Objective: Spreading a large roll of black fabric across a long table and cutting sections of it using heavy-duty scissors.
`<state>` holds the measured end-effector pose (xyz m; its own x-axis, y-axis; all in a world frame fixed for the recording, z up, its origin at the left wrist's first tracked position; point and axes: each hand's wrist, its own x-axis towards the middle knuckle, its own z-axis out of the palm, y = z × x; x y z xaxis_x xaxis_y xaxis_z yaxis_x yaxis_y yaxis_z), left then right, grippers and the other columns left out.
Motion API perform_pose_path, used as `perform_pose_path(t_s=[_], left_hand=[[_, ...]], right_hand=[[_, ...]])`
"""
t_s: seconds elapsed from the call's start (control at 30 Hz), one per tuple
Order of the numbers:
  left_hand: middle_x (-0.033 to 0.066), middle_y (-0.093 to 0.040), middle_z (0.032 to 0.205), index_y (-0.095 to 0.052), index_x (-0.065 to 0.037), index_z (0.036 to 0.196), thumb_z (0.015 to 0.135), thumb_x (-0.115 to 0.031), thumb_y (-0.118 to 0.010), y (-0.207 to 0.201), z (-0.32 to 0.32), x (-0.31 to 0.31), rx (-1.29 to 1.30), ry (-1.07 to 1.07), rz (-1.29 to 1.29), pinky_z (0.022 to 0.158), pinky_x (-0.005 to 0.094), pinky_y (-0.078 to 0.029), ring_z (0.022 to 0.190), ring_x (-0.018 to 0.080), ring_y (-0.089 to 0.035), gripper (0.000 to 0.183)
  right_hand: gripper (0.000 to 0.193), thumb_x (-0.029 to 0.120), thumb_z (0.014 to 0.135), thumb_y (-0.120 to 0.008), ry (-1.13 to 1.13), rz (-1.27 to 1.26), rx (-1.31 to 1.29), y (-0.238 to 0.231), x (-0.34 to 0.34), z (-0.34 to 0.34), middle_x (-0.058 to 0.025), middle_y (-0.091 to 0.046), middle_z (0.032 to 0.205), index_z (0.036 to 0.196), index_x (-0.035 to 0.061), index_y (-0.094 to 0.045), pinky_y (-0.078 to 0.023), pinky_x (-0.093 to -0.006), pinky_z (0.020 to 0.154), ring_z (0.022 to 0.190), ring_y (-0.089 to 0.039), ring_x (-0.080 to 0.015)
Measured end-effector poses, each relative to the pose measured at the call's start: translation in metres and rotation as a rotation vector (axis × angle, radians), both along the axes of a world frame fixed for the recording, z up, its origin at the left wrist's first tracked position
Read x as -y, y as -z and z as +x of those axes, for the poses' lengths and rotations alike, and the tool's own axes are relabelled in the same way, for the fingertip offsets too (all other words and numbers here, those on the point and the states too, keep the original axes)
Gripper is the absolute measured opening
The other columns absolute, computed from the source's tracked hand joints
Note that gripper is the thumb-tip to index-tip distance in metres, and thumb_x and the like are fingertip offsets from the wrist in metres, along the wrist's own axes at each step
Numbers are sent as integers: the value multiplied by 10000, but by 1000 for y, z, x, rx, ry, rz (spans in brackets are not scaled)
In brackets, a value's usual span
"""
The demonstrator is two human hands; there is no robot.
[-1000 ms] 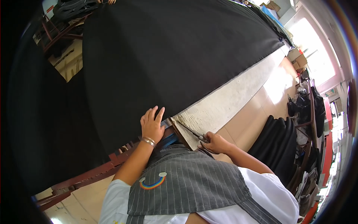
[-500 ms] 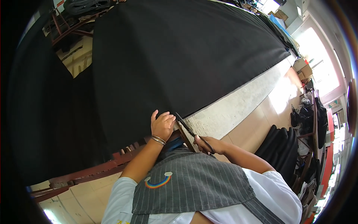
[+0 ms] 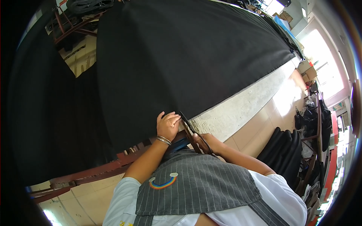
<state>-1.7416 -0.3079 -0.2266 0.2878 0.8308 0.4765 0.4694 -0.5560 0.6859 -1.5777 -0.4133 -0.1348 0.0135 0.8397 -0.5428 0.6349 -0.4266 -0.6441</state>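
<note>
1. Black fabric [image 3: 181, 56] is the largest thing in view, spread flat over a long cutting table and running from the person's hands out toward 1 o'clock; its near edge lies along the pale table surface [image 3: 241, 109], which shows as a bare strip on the 3 o'clock side.
2. Rolls of dark cloth [image 3: 283, 150] stand on the floor at about 4 o'clock of the hands, well apart from them.
3. Shears [image 3: 190, 130] lie with their long axis pointing from the right hand up toward 11 o'clock, blades at the fabric's corner edge, just beside the left hand.
4. Left hand [image 3: 167, 124] rests palm down on the fabric corner, fingers together and curled slightly, pressing the cloth flat; a metal bangle [image 3: 163, 140] sits at the wrist.
5. Right hand [image 3: 207, 141] is closed around the shears' handles at about 4 o'clock of the left hand, so it is the nearer hand to the tool, and the fabric edge lies directly ahead of the blades.
</note>
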Motion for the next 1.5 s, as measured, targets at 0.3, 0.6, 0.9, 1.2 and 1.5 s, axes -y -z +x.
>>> perform_pose_path(t_s=[0.3, 0.6, 0.9, 1.2, 1.5], left_hand=[[80, -697, 901, -714, -63, 836, 768, -133, -662, -12, -8, 5, 230, 5, -198, 997, 427, -349, 961, 198, -644, 111], [129, -693, 912, -703, -7, 860, 764, -105, -684, -22, -18, 10, 479, 16, -318, 984, 421, -383, 958, 219, -649, 138], [118, -695, 907, -704, -10, 863, 770, -98, -672, -43, -35, 18, 606, 19, -359, 987, 411, -380, 970, 213, -646, 132], [111, -695, 921, -697, -8, 821, 754, -81, -699, -59, -58, 25, 704, 4, -385, 999, 425, -364, 975, 223, -645, 100], [89, -699, 903, -695, -26, 843, 737, -34, -713, -68, -84, 31, 785, -37, -342, 999, 432, -367, 971, 218, -649, 108]], right_hand=[[782, 700, 849, -354, 69, -103, -44, -5, -34, -5, -86, -492, 504, 753, -39, -593, -398, -318, 393, 430, -516, -179], [884, 695, 863, -308, 77, -115, -103, -13, -81, -15, -45, -420, 468, 990, -137, -576, -347, -314, 383, 401, -450, -150], [798, 772, 783, -369, 150, -38, -267, -12, -142, -22, -23, -457, 532, 771, -2, -560, -322, -255, 355, 407, -444, -116], [806, 826, 730, -359, 142, -40, -234, -13, -220, -25, -15, -441, 555, 728, 38, -528, -307, -276, 387, 427, -414, -125], [813, 827, 732, -351, 79, -45, -222, -8, -302, -29, -14, -416, 565, 745, 34, -528, -292, -285, 422, 455, -398, -130]])
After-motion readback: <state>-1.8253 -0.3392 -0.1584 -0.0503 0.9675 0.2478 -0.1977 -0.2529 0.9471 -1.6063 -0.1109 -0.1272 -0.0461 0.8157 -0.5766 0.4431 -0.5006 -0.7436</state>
